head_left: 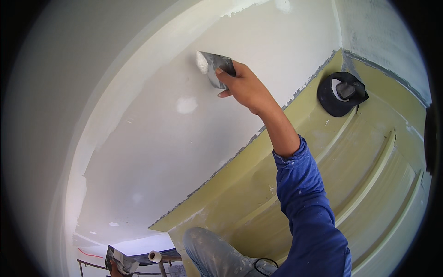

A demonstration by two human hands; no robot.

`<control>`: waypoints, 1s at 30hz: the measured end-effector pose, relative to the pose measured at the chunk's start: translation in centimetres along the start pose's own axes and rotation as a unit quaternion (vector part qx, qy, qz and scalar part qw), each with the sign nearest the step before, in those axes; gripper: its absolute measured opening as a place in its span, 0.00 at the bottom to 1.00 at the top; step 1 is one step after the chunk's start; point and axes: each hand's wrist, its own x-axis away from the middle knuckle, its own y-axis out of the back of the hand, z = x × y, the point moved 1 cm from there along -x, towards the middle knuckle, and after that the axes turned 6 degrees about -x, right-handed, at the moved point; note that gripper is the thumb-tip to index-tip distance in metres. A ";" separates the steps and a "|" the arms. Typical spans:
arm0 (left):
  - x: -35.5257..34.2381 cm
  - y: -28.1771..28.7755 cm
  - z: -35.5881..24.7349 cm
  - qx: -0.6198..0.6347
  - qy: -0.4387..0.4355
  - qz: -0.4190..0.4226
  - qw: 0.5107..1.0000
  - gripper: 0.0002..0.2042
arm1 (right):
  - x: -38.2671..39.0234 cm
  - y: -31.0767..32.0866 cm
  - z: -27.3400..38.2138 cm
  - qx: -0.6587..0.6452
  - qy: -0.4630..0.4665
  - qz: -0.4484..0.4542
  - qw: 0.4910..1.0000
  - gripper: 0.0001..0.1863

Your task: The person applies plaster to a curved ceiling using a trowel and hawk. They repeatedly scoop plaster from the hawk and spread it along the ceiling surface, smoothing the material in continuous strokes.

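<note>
Left hand (114,270), well below and left of the scraper (221,61), grips a dark plate (111,255) smeared with whitish putty (124,262), most of its fingers out of sight; an open-ended pipe (154,256) shows below the scraper, right of the plate; a white patch (187,105) marks the wall (161,147) just below and left of the scraper; the scraper carries a lump of putty along its left edge, and whether it touches the wall I cannot tell; a knee (203,244) lies far below the scraper; right hand (245,88) pinches the scraper between thumb and fingers; a blue sleeve (307,198) and yellow panel (295,124) lie below and right of the scraper, a black cap (330,104) further right.
</note>
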 end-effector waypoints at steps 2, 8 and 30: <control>-0.1 2.3 2.7 0.093 0.100 -0.004 0.991 0.17 | -3.3 3.7 2.4 0.066 0.029 -0.124 0.990 0.21; -3.7 7.6 12.0 0.180 0.269 -0.083 0.942 0.13 | -8.4 8.7 6.3 0.261 0.139 -0.230 0.927 0.26; -3.9 9.6 12.7 0.217 0.243 0.006 0.946 0.21 | -14.8 9.0 5.5 0.306 0.249 -0.289 0.872 0.23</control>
